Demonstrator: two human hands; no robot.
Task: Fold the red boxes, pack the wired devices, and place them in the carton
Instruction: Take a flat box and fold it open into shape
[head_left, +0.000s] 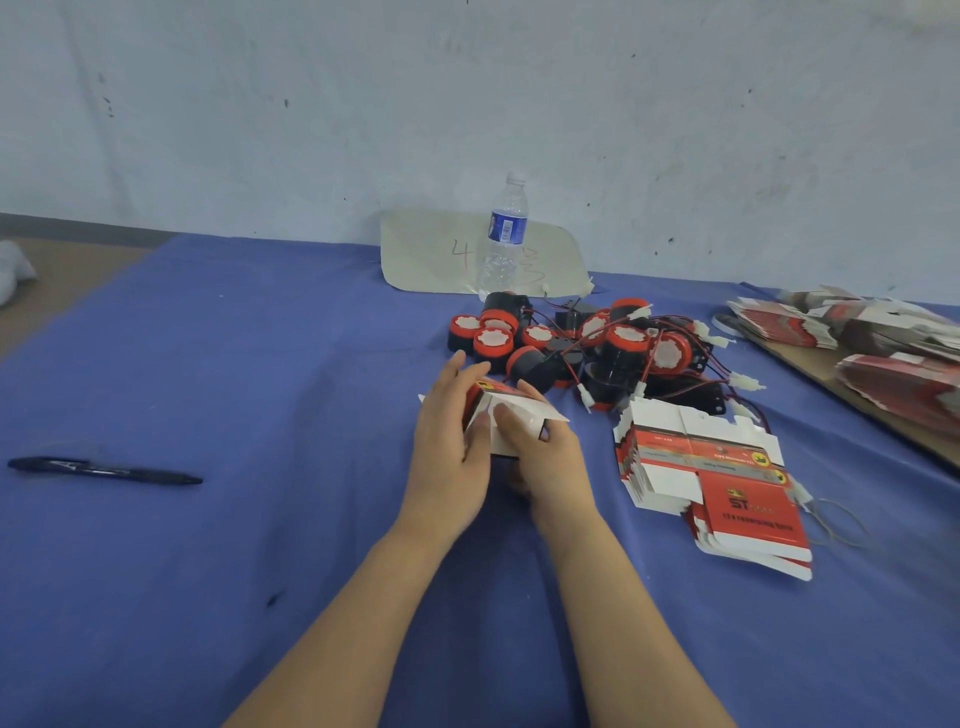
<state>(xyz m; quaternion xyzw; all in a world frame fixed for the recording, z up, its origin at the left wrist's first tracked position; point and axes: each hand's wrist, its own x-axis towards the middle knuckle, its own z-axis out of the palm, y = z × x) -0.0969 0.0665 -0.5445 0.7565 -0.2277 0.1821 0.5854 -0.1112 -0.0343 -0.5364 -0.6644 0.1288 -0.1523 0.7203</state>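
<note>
Box (498, 397), half-folded, held low over the tabletop (260, 374) near the devices (571, 343). The left hand (449, 457) clasps its side; the right hand (545, 457) pinches a white flap. Thin card: probably light and easily creased. Grip the panels and bend flaps at the scores.

Red box (524, 402) (perhaps half-folded) between hands (449, 460)

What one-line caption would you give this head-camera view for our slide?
Left hand and right hand fold a red box near piled wired devices on blue cloth.
</note>
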